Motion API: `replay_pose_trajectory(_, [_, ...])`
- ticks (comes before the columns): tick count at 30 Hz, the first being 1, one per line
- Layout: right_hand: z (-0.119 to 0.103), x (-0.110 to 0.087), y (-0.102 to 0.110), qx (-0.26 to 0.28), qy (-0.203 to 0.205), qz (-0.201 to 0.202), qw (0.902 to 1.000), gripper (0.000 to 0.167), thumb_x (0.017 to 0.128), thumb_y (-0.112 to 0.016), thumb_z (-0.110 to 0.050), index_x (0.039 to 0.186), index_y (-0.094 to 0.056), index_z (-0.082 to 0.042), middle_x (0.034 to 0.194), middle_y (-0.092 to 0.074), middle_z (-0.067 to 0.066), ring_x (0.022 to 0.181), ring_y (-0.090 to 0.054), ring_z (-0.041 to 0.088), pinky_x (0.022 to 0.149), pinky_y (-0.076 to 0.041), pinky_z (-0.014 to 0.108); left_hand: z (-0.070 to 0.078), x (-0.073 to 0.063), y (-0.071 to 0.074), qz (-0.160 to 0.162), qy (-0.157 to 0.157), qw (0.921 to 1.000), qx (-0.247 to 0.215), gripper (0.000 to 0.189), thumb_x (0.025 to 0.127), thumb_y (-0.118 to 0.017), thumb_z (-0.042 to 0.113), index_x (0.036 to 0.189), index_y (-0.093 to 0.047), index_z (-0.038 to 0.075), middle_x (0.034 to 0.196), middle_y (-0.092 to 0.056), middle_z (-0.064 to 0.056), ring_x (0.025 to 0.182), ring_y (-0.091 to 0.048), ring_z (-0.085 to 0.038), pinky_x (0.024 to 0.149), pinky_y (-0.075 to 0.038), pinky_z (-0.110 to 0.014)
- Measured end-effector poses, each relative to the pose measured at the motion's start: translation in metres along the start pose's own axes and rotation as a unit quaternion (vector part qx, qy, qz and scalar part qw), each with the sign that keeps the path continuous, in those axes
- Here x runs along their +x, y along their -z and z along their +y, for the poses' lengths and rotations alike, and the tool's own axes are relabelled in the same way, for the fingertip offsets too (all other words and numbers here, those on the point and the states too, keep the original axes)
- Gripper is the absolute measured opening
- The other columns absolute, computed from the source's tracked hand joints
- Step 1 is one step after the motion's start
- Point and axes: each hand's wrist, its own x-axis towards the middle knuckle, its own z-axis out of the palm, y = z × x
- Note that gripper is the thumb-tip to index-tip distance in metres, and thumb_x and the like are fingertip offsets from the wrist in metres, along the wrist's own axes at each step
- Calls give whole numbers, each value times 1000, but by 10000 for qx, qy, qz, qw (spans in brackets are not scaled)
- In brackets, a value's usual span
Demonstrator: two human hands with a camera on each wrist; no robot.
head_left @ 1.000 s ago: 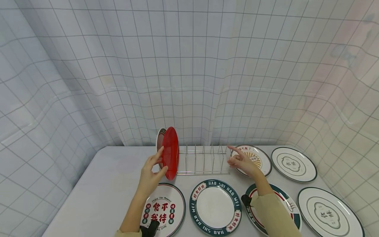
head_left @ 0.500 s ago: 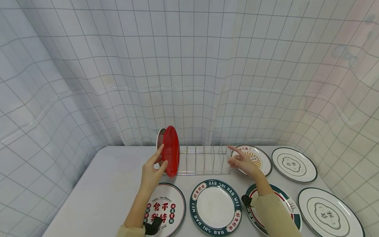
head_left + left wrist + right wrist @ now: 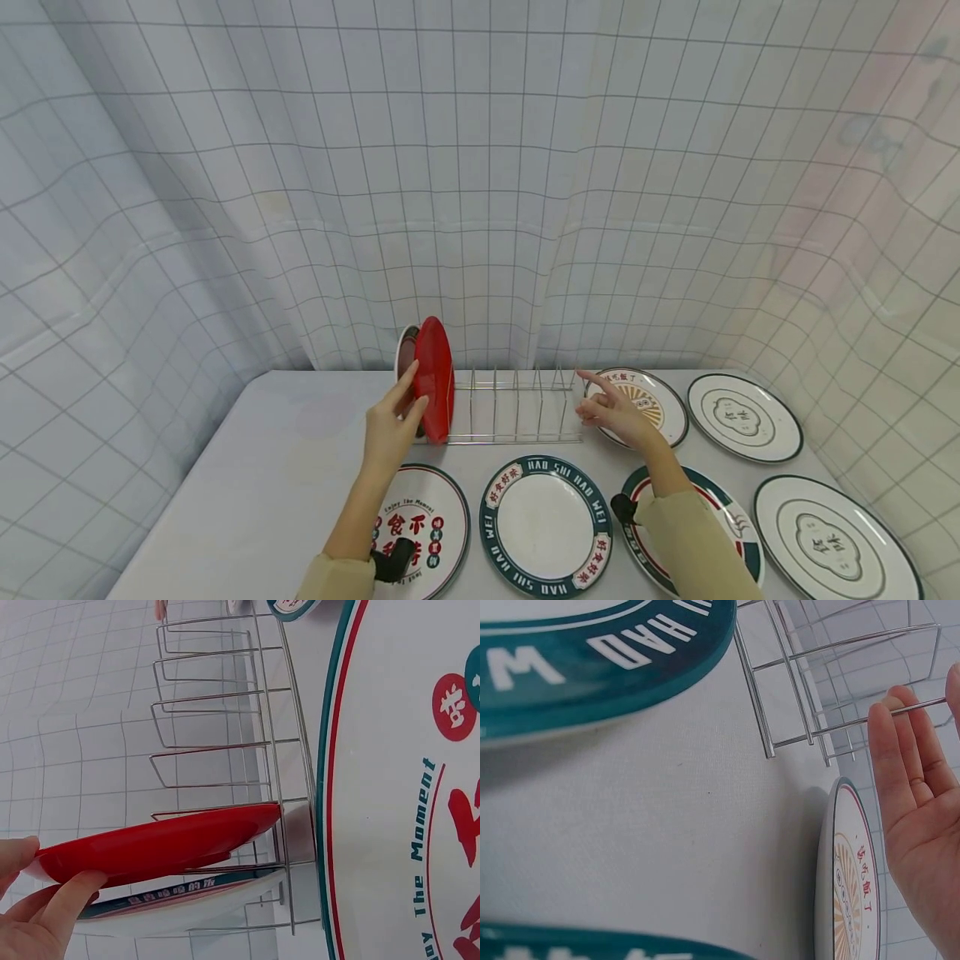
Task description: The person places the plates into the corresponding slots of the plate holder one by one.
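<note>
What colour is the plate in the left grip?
The plate is red, seen best in the left wrist view.

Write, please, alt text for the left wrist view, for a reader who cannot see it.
A person's left grip holds a red plate on edge in a wire rack. Next to it in the rack stands a white plate with a dark band, and at the right of the picture, part of another plate shows red lettering.
</note>
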Motion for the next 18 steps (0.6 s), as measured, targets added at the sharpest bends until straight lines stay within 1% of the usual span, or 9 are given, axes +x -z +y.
replay_pose_trajectory(6, [0, 0, 0, 46, 4, -13, 10000, 63, 89, -58, -31, 144, -28, -25, 105, -58, 27, 93, -58, 23, 84, -51, 34, -2, 2, -3, 83, -65, 9999, 15, 50, 82, -62, -4, 131, -47, -3, 118, -54, -30, 98, -59, -41, 73, -50, -43])
replay_pose_trajectory(10, [-1, -1, -1, 68, -71, 58, 9999, 63, 88, -60, -31, 143, -29, -27, 105, -58, 25, 93, -59, 22, 83, -51, 34, -1, 2, -3, 140, 98, 9998, 106, 50, 83, -63, -2, 130, -49, -1, 118, -56, -27, 99, -59, -39, 75, -50, -42])
replay_pose_trajectory(14, [-1, 0, -1, 54, -84, 67, 9999, 63, 89, -59, -30, 143, -29, -26, 100, -60, 19, 93, -59, 20, 83, -51, 34, 2, 0, -4, 363, 241, 9985, 332, 47, 82, -65, 2, 127, -54, 3, 113, -60, -22, 97, -62, -33, 74, -51, -37])
replay_pose_trajectory(18, [0, 0, -1, 78, -57, 55, 9999, 59, 91, -56, -22, 143, -29, -25, 95, -61, 13, 92, -59, 19, 83, -52, 34, 3, -2, -5, 581, 211, 9973, 403, 44, 80, -67, 3, 123, -58, 3, 110, -62, -21, 94, -64, -30, 72, -52, -36])
